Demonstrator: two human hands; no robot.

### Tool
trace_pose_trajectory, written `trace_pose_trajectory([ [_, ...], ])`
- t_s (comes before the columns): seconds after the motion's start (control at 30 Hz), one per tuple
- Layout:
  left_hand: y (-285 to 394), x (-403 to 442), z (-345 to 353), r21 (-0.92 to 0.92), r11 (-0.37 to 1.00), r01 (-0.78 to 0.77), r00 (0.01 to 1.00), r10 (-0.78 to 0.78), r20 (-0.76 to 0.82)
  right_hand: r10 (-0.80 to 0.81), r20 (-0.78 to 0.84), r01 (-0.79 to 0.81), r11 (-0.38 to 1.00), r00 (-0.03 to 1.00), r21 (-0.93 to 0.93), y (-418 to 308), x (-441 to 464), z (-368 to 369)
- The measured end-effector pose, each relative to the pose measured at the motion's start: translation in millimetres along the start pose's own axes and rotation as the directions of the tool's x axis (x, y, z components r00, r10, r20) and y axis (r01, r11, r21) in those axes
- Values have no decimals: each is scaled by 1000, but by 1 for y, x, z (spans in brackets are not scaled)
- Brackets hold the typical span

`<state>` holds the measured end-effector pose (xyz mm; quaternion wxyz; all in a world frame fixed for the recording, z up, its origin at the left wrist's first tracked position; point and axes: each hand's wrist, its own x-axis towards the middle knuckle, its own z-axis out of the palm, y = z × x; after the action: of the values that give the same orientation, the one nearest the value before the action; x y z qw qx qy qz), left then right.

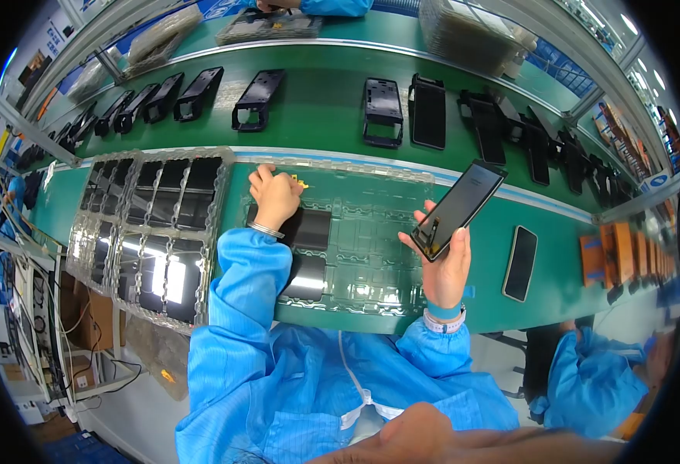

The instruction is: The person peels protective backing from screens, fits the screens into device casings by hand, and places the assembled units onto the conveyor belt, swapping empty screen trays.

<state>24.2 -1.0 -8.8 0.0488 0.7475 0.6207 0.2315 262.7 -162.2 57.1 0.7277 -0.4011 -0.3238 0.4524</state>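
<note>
Holding smartphone (464,203) in right hand (450,271); left hand (276,201) apart, at plastic tray (379,232), grip unclear. Smartphone likely light, stiff, slick, fragile: best held by long edges.

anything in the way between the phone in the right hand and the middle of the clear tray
Nothing visible stands between the phone in the right hand and the middle of the clear tray. The left hand and two dark panels are on the tray's left side, off that path.
</note>
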Motion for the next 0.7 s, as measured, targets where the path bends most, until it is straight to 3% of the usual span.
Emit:
trace_pose_trajectory([
  [0.03,-2,7,0,60,997,47,996,-51,67,4,-8,-4,1000,1000,-3,-2,0,1],
  [0.13,20,27,-9,310,949,54,997,-69,38,-10,-7,10,1000,1000,-14,-6,-2,-4],
  [0.17,27,37,-14,293,956,24,996,-48,76,-25,-1,25,1000,1000,-18,-8,-2,-7],
  [0.27,44,77,24,-68,993,-92,996,91,-22,-152,78,153,988,985,-13,-7,0,-20],
  [0.4,124,87,73,-317,948,-21,990,-25,-141,-273,163,250,957,948,149,-11,-1,-21],
  [0.53,171,91,82,-236,957,172,978,-194,-73,-250,255,145,918,934,369,-16,-4,-18],
  [0.57,175,93,85,-217,957,190,976,-208,-64,-269,233,200,938,934,284,-18,-5,-16],
  [0.7,168,101,80,-292,933,212,973,-230,-26,-182,191,143,969,964,202,-24,-8,-19],
])
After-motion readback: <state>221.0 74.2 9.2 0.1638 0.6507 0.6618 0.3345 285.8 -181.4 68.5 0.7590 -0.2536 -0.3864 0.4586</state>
